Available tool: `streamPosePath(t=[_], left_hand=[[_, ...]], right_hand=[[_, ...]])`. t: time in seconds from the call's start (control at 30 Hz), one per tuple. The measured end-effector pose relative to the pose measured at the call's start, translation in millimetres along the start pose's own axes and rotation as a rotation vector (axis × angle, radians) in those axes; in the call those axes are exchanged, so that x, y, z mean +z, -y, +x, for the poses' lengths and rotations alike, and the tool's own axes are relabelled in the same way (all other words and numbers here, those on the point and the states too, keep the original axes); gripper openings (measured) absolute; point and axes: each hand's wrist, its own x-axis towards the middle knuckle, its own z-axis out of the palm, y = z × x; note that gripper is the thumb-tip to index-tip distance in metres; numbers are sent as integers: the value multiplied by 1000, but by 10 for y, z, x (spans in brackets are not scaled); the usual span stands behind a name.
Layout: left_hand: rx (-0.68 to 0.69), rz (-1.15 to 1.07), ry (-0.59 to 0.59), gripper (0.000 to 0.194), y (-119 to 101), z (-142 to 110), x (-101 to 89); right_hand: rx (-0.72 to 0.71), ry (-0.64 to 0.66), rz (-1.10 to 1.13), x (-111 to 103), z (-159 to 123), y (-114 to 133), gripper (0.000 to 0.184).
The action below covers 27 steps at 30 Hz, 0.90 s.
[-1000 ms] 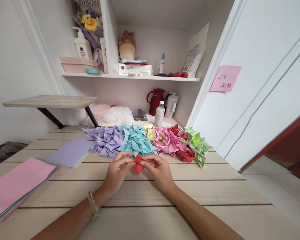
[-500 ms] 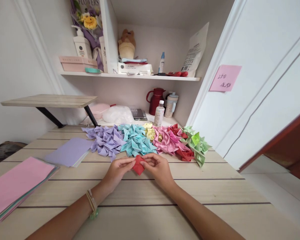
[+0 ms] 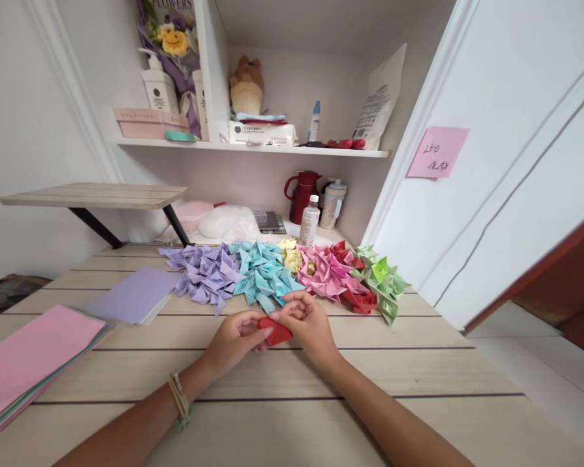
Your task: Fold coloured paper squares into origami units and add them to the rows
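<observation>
A small folded piece of red origami paper is held between both hands just above the table. My left hand pinches its left side, thumb on top and fingers beneath. My right hand grips its upper right edge between thumb and fingers, which partly hide it. Right behind the hands lie heaps of folded paper pieces: purple, blue, yellow, pink, red and green.
On the left lie a stack of pink sheets and a stack of purple sheets. A raised wooden stand rises behind them. A plastic bottle, a red jug and a tumbler stand at the back.
The red paper has turned in the hands, from an upright diamond to a wider shape pointing right. My left thumb now lies over its front, and my right fingers have lifted slightly.
</observation>
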Motion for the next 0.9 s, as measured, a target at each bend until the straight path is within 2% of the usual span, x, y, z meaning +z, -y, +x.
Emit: streamPosePath(t=[0.13,0.27,0.43,0.5,0.57,0.63,0.73,0.83,0.9], left_hand=[[-68,-52,-15,24,-38,1,10],[-110,-189,-66,23,-88,-1,10],[-79,-326,-85,21,-88,-3,10],[-51,-346,-71,21,-78,0,18],[-26,-340,-52,20,-72,3,27],[6,-287,-21,19,-75,1,32],[111,-64,-4,21,-101,-17,20],[190,169,-69,23,-122,-42,-9],[212,222,-121,25,-118,-48,-31]], right_hand=[[31,48,-19,21,-25,8,37],[-45,27,-80,11,-20,20,31],[-35,-3,-125,-6,-3,0,44],[4,3,-97,2,-8,-17,44],[62,63,-84,18,-23,-27,39],[111,116,-66,39,-43,-25,36],[101,104,-51,58,-63,1,34],[13,76,-105,45,-60,35,30],[-46,69,-146,23,-50,45,28]])
